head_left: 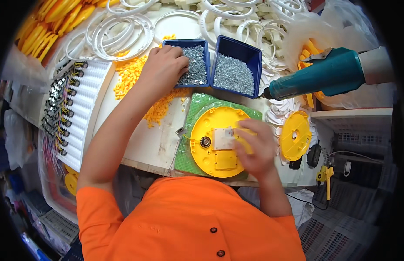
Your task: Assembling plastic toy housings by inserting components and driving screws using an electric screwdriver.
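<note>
My left hand (167, 65) reaches over the near-left side of a blue bin (208, 65) full of small silvery metal parts. Its fingers curl inward, and the tips are hidden, so what they pinch does not show. On a green mat (184, 152) lies a round yellow plastic housing (202, 161), inner side up. It carries a white rectangular part (221, 138) and a small black round component (205, 142). My right hand (258, 148), smeared by motion, is over the housing's right side; whether its fingers hold anything cannot be made out.
A second blue bin (234, 74) holds small screws. A teal electric screwdriver (319, 74) hangs at the right, above a yellow disc (295, 135). Small yellow pieces (128, 78) lie left of the bins. A white tray (95, 95) holds wired components. White rings (119, 37) pile at the back.
</note>
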`<act>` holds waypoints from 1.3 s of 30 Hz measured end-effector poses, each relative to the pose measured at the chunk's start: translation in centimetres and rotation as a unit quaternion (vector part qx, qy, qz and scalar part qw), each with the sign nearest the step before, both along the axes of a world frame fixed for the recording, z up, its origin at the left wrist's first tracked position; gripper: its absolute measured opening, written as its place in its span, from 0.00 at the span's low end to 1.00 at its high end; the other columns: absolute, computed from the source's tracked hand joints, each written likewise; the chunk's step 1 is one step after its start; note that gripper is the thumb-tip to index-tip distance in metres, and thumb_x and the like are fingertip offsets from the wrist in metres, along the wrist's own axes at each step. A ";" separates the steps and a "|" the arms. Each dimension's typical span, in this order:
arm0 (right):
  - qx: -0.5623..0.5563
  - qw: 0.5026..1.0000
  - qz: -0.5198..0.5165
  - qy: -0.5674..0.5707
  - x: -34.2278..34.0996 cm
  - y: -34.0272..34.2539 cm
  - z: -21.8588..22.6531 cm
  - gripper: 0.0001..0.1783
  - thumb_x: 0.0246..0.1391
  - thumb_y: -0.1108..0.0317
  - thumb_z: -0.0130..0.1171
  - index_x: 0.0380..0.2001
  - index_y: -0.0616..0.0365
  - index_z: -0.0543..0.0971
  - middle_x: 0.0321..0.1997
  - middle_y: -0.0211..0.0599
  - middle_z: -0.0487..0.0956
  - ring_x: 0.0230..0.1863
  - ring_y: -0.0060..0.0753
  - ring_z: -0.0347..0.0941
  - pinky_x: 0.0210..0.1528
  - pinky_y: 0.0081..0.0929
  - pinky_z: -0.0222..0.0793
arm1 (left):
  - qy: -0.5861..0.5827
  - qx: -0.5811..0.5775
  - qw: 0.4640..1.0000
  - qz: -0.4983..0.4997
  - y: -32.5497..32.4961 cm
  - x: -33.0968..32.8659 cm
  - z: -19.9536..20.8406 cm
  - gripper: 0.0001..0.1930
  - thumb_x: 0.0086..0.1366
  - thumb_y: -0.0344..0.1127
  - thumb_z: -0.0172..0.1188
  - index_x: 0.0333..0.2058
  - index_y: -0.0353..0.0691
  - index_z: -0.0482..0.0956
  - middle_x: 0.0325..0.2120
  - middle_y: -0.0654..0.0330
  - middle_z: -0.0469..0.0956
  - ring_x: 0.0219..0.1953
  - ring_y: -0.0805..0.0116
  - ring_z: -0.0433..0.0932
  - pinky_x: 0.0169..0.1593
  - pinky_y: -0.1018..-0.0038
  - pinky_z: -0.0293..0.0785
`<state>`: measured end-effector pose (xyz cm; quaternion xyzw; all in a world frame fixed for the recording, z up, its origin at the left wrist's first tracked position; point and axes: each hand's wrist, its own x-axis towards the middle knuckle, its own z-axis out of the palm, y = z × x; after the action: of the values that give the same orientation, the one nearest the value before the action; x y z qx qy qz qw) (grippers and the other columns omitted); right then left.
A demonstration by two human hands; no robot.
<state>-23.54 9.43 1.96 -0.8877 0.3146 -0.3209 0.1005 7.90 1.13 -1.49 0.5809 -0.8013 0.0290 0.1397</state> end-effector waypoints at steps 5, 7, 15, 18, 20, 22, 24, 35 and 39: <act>-0.002 0.962 -0.122 -0.244 -2.4 -3.8 4.1 0.36 0.69 0.49 0.54 0.66 0.69 0.66 0.60 0.49 0.77 0.62 0.45 0.73 0.66 0.42 0.64 | 0.065 -0.110 0.992 -0.018 0.2 -0.2 -0.4 0.08 0.61 0.36 0.67 0.39 0.45 0.83 0.44 0.65 0.79 0.51 0.60 0.76 0.56 0.60 0.68; 0.107 0.941 -0.019 -0.321 -1.6 -5.7 5.2 0.45 0.70 0.36 0.42 0.71 0.67 0.59 0.64 0.54 0.74 0.62 0.45 0.74 0.67 0.43 0.63 | 0.034 -0.117 0.992 -0.015 -0.3 -0.2 -0.8 0.07 0.61 0.39 0.67 0.36 0.47 0.82 0.41 0.67 0.79 0.50 0.64 0.76 0.54 0.60 0.68; 0.325 0.835 0.064 -0.440 1.6 -4.6 7.4 0.54 0.63 0.24 0.36 0.65 0.71 0.63 0.56 0.54 0.78 0.48 0.48 0.81 0.47 0.40 0.78 | 0.082 -0.098 0.992 -0.010 0.5 0.3 1.1 0.05 0.62 0.35 0.67 0.35 0.44 0.82 0.35 0.64 0.81 0.45 0.61 0.79 0.52 0.61 0.69; 0.455 0.690 0.173 -0.536 2.2 -3.0 5.2 0.54 0.62 0.24 0.36 0.62 0.72 0.66 0.41 0.54 0.80 0.45 0.49 0.79 0.51 0.40 0.74 | 0.214 -0.015 0.976 -0.029 2.9 -0.8 1.4 0.06 0.59 0.32 0.68 0.34 0.46 0.81 0.33 0.63 0.81 0.42 0.60 0.80 0.50 0.59 0.69; 0.458 0.681 0.189 -0.540 2.6 -2.4 3.5 0.54 0.62 0.25 0.36 0.63 0.72 0.66 0.37 0.54 0.79 0.43 0.47 0.77 0.56 0.41 0.69 | 0.257 -0.016 0.965 -0.056 5.8 -2.9 1.4 0.06 0.58 0.30 0.68 0.34 0.45 0.80 0.33 0.62 0.81 0.41 0.60 0.80 0.50 0.59 0.69; 0.480 0.655 0.180 -0.555 3.7 -1.3 3.2 0.54 0.60 0.25 0.40 0.65 0.71 0.65 0.35 0.49 0.78 0.42 0.43 0.75 0.56 0.42 0.68 | 0.293 -0.003 0.951 -0.097 8.9 -4.6 1.7 0.09 0.56 0.27 0.69 0.36 0.44 0.80 0.33 0.61 0.80 0.40 0.58 0.79 0.49 0.60 0.69; 0.474 0.670 0.194 -0.538 4.4 -0.4 3.3 0.54 0.59 0.25 0.42 0.66 0.69 0.65 0.34 0.47 0.77 0.41 0.41 0.74 0.55 0.43 0.67 | 0.299 0.023 0.945 -0.130 11.3 -5.8 1.2 0.13 0.55 0.24 0.68 0.38 0.44 0.80 0.32 0.61 0.79 0.41 0.56 0.79 0.50 0.61 0.69; 0.498 0.663 0.246 -0.503 5.1 0.6 3.0 0.53 0.52 0.22 0.49 0.61 0.62 0.71 0.31 0.44 0.77 0.34 0.36 0.72 0.48 0.40 0.65 | 0.260 -0.024 0.959 -0.107 13.7 -7.7 -0.6 0.08 0.55 0.36 0.71 0.33 0.48 0.82 0.31 0.69 0.81 0.40 0.68 0.79 0.56 0.62 0.67; 0.507 0.659 0.262 -0.490 4.9 0.6 3.0 0.53 0.52 0.23 0.51 0.61 0.61 0.71 0.31 0.44 0.77 0.34 0.37 0.72 0.47 0.40 0.63 | 0.266 -0.035 0.957 -0.110 13.7 -7.9 -0.4 0.09 0.54 0.39 0.73 0.31 0.48 0.82 0.29 0.70 0.80 0.39 0.69 0.78 0.56 0.61 0.67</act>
<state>-18.61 10.02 4.95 -0.4590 0.0886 -0.4605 0.7546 0.01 14.88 -1.90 0.4710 -0.7926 -0.1136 0.3701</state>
